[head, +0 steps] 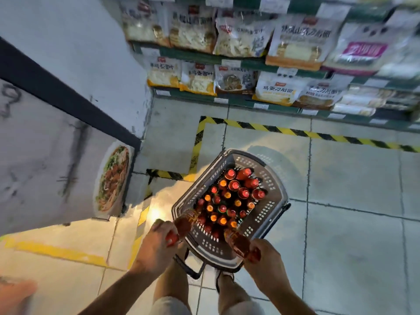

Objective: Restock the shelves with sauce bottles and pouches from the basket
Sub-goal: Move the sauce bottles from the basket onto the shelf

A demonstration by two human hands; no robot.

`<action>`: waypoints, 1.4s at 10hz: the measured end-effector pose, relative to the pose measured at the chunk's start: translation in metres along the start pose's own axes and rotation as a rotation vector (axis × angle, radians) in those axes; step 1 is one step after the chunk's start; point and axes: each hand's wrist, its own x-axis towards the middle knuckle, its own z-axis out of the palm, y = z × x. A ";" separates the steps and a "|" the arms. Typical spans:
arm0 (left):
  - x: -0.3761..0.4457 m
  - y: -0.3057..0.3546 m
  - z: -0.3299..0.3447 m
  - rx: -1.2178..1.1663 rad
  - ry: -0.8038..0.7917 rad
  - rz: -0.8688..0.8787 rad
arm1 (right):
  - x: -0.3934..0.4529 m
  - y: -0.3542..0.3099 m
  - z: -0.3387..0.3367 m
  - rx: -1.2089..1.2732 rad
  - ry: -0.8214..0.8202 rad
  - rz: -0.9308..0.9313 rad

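Observation:
A grey plastic shopping basket (pixel 270 214) stands on the tiled floor in front of my feet, packed with several upright sauce bottles (pixel 234 186) with red and orange caps. My left hand (pixel 159 242) grips one reddish sauce bottle (pixel 185 221) by its red-capped top, held over the basket's near left rim. My right hand (pixel 266 262) grips a second reddish sauce bottle (pixel 236 241) by its cap end, over the near right rim. Both bottles lie tilted, bottoms pointing away from me.
Green shelves (pixel 204 56) at the top hold rows of noodle bags (pixel 241 39). A white pillar with a black band (pixel 68 105) and a food picture stands at left. Yellow-black hazard tape (pixel 295 132) runs across the floor between basket and shelves.

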 end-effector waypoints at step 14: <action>-0.556 -0.423 -0.183 -0.693 0.756 -0.685 | -0.394 -0.368 0.355 -0.139 -0.147 -0.299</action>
